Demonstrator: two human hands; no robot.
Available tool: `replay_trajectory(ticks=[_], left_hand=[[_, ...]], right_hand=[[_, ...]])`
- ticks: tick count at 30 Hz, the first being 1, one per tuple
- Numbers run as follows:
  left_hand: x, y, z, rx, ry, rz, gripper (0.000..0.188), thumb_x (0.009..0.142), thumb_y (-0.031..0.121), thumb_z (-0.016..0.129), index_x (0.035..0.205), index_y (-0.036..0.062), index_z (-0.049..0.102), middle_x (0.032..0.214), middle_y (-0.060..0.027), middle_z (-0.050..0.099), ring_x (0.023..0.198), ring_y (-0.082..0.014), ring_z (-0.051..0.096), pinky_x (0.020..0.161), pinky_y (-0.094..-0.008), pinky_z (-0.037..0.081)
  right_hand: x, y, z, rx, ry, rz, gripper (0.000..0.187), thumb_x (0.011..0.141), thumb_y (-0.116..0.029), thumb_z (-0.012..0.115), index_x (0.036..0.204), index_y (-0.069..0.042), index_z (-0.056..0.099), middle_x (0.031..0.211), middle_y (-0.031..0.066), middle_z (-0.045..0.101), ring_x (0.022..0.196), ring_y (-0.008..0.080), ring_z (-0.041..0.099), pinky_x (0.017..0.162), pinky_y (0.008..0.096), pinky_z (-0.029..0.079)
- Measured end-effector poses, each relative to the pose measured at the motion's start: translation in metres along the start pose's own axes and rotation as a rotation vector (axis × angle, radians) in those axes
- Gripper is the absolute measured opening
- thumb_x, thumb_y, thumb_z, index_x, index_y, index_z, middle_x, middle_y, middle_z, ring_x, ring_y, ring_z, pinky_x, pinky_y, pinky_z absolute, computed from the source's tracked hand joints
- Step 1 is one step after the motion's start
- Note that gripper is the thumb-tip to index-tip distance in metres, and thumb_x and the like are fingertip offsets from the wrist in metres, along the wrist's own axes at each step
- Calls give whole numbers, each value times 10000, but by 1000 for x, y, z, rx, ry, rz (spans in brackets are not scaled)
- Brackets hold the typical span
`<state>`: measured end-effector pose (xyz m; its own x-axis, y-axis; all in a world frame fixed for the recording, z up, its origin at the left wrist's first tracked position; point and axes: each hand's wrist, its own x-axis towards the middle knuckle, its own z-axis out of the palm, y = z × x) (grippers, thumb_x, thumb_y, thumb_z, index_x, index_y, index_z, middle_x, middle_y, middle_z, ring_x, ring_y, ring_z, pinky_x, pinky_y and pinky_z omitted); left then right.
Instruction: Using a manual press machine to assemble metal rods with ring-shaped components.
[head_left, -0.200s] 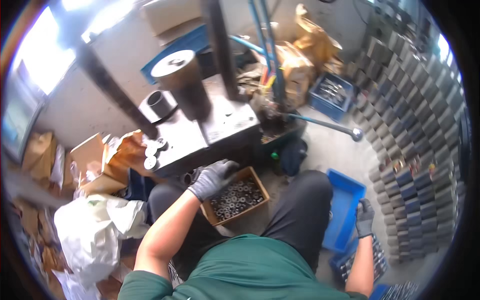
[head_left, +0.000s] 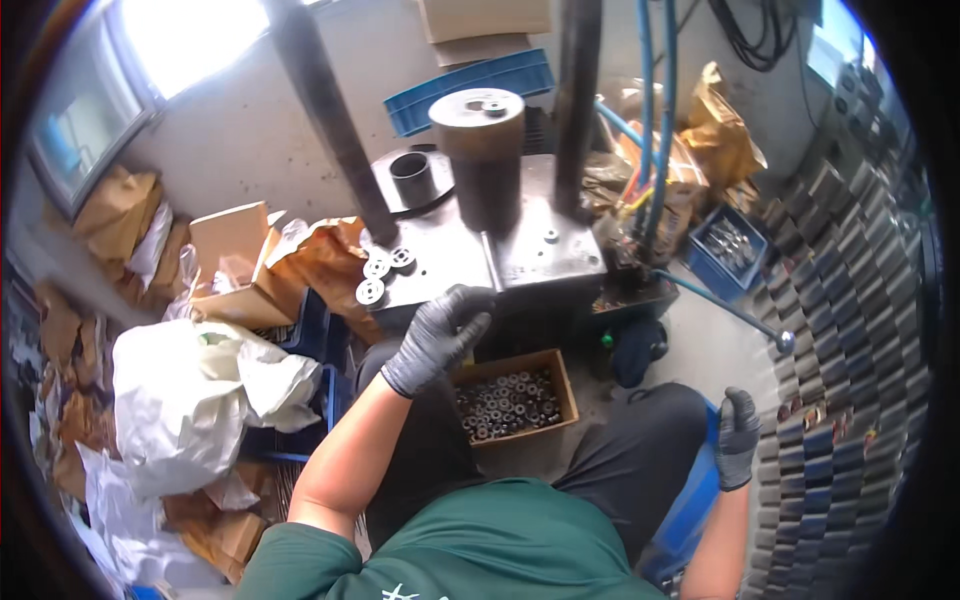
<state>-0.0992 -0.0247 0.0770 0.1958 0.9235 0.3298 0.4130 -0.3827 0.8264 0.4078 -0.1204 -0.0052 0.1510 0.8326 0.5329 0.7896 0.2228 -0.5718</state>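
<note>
Clock is read from the seat, twelve straight ahead.

Blue tray, three o'clock: partly hidden.
Right hand, gloved, between two and three: fingers loosely curled; whether anything is gripped cannot be told.
Carton, twelve: stocked with small metal rings.
Left hand, gloved, between eleven and twelve: fingers bent, held by the near edge of the steel plate; contents, if any, cannot be told.
Pale discs, three, eleven o'clock: laid on the plate.
Thick cylinder, twelve: stood upright on the plate.

Handling, as judged: small parts are best pinched by the rim, and fingers kept clear of the cylinder.
</note>
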Motion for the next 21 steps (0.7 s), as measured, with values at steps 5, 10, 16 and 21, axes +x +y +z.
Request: replay_trajectory(ticks=[5, 10, 16, 21], left_hand=[[-96, -62, -79, -303, 466, -193, 247, 1017, 63, 633, 1256, 3, 646, 1083, -55, 702, 1015, -106, 643, 936, -285, 527], [-276, -202, -71, -125, 625, -732, 245, 1003, 133, 646, 1214, 9, 661, 1008, -94, 729, 931, -178, 685, 876, -334, 557], [-446, -197, 45, 246, 108, -1156, 415, 938, 319, 645, 1239, 37, 686, 1174, -238, 727, 1119, -405, 690, 986, -474, 537], [-515, -181, 137, 190, -178, -1345, 422, 924, 328, 648, 1251, 65, 689, 1242, -242, 694, 1216, -409, 649, 1020, -469, 534]], right_hand=[[101, -97, 37, 133, -250, -280, 155, 1014, -36, 602, 1159, -30, 656, 835, 113, 627, 707, 250, 615, 657, 384, 495], [157, -141, 138, 190, -491, -684, 133, 957, -17, 661, 1082, -31, 703, 901, 160, 720, 827, 339, 711, 731, 403, 555], [157, -68, 245, 50, -1018, -406, 218, 910, -135, 768, 997, 56, 709, 919, 254, 727, 802, 386, 715, 723, 405, 543], [166, -77, 274, -83, -1175, -329, 360, 925, -292, 781, 884, 53, 684, 770, 255, 663, 705, 360, 647, 680, 459, 477]])
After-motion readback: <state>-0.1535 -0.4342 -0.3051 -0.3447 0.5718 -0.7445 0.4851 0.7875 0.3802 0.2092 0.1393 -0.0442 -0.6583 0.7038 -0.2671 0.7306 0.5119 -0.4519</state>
